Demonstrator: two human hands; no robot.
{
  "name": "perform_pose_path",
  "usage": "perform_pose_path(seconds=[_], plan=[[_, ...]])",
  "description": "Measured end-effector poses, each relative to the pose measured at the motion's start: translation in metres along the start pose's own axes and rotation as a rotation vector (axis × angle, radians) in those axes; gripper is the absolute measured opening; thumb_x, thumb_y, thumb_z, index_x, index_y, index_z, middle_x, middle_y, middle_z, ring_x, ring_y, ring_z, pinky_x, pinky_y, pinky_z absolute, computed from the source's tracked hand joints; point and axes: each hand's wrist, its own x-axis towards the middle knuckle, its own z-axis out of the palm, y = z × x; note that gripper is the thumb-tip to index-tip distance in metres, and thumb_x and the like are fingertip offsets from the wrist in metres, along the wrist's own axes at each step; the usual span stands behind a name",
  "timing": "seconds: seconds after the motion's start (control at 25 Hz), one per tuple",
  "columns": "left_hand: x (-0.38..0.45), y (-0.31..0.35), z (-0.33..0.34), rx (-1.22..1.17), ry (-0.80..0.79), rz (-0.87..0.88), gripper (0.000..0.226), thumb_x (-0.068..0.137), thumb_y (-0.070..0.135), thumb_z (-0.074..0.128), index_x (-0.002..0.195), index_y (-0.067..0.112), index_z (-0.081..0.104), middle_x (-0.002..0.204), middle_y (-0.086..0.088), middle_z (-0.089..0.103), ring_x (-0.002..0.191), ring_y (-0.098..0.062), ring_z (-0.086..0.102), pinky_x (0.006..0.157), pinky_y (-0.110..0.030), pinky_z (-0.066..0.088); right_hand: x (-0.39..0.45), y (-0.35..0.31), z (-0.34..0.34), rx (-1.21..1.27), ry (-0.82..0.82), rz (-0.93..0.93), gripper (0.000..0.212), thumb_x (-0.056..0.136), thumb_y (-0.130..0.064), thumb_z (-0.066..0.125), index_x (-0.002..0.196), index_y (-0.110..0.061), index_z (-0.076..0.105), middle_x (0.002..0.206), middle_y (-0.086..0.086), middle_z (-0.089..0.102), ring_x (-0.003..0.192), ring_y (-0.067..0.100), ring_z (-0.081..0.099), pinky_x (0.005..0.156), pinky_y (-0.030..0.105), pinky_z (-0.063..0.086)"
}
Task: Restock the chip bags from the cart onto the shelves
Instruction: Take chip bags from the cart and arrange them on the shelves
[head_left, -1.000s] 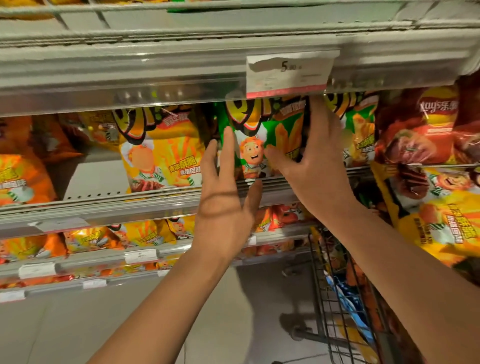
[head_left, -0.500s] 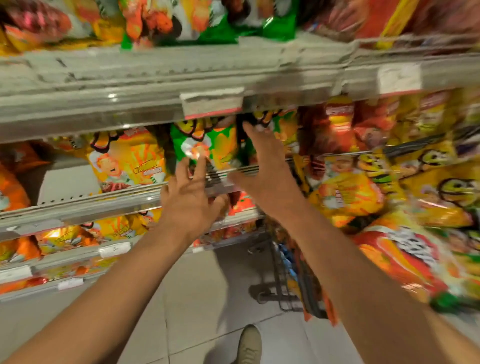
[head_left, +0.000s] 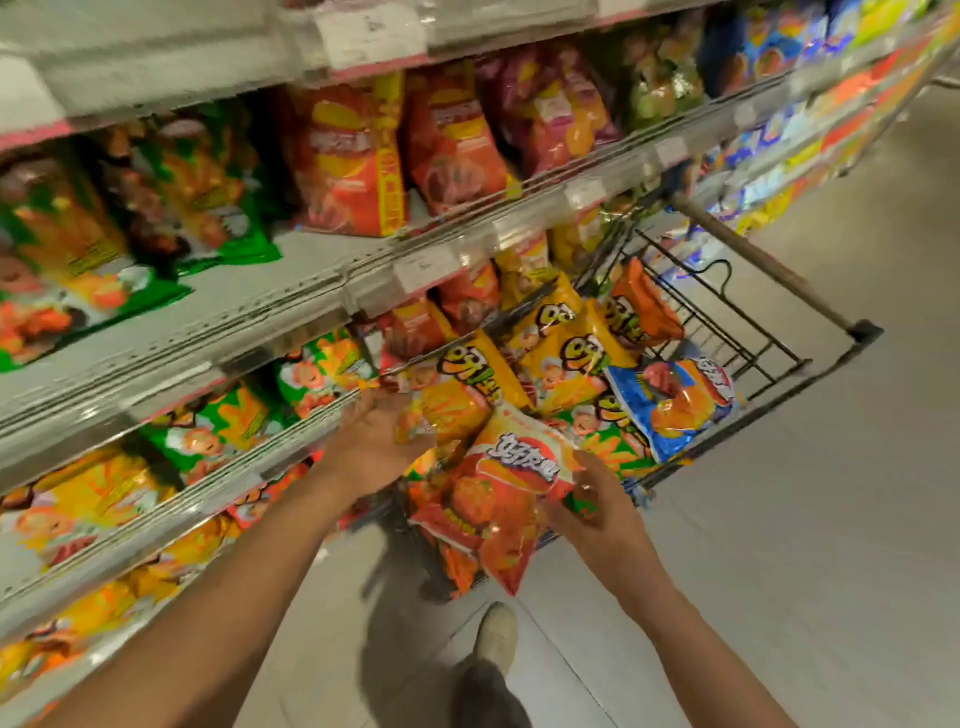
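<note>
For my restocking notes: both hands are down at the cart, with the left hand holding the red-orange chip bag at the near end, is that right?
Not quite: the head view shows the right hand holding the red-orange chip bag. The left hand is open beside it. Both hands are indeed down at the cart.

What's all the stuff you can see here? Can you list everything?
cart: one, dark wire, right of the shelves
red-orange bag: one, at the cart's near end, between both hands
blue bag: one, blue and orange, on the pile in the cart
yellow bags: several, in the cart
shelves: several tiers, pale grey, left side
shelf bags: many; green, red, yellow, too blurred to count
price tags: several, white, on shelf edges
floor: light tiles
shoe: one, pale, bottom centre
left hand: open, beside the bags
right hand: fingers on the red-orange bag
</note>
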Motion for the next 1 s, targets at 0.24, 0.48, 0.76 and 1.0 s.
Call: perform_pose_path(seconds=[0.24, 0.48, 0.76, 1.0], plan=[[0.096, 0.023, 0.003, 0.125, -0.110, -0.014, 0.066, 0.092, 0.045, 0.067, 0.150, 0.024, 0.043, 0.152, -0.009, 0.034, 0.145, -0.029, 0.027, 0.120, -0.037, 0.026, 0.042, 0.049, -0.002, 0.299, -0.082, 0.271, 0.049, 0.086, -0.012, 0.080, 0.122, -0.035, 0.056, 0.114, -0.008, 0.072, 0.088, -0.007, 0.070, 0.067, 0.009, 0.053], [0.153, 0.011, 0.011, 0.317, -0.267, -0.089, 0.086, 0.086, 0.050, 0.072, 0.153, 0.014, 0.031, 0.155, -0.015, 0.027, 0.144, -0.032, 0.029, 0.114, -0.040, 0.035, 0.072, 0.055, 0.021, 0.492, -0.180, 0.637, 0.059, 0.086, -0.033, 0.080, 0.134, -0.027, 0.047, 0.120, -0.007, 0.066, 0.106, 0.020, 0.068, 0.089, 0.040, 0.058], [0.198, -0.011, 0.027, 0.254, -0.442, -0.047, 0.112, 0.077, 0.046, 0.083, 0.160, 0.016, 0.013, 0.164, -0.010, 0.023, 0.148, -0.030, 0.029, 0.116, -0.045, 0.036, 0.076, 0.056, 0.048, 0.575, -0.043, 0.770, 0.080, 0.076, -0.026, 0.088, 0.136, -0.029, 0.035, 0.113, -0.011, 0.060, 0.101, 0.016, 0.064, 0.097, 0.048, 0.055], [0.214, -0.028, 0.028, 0.062, -0.515, 0.041, 0.117, 0.066, 0.052, 0.089, 0.158, 0.022, 0.022, 0.160, -0.001, 0.035, 0.144, -0.027, 0.039, 0.114, -0.048, 0.039, 0.074, 0.047, 0.065, 0.728, 0.066, 0.795, 0.078, 0.073, -0.014, 0.090, 0.139, -0.020, 0.049, 0.125, 0.008, 0.071, 0.109, 0.034, 0.071, 0.094, 0.056, 0.058]])
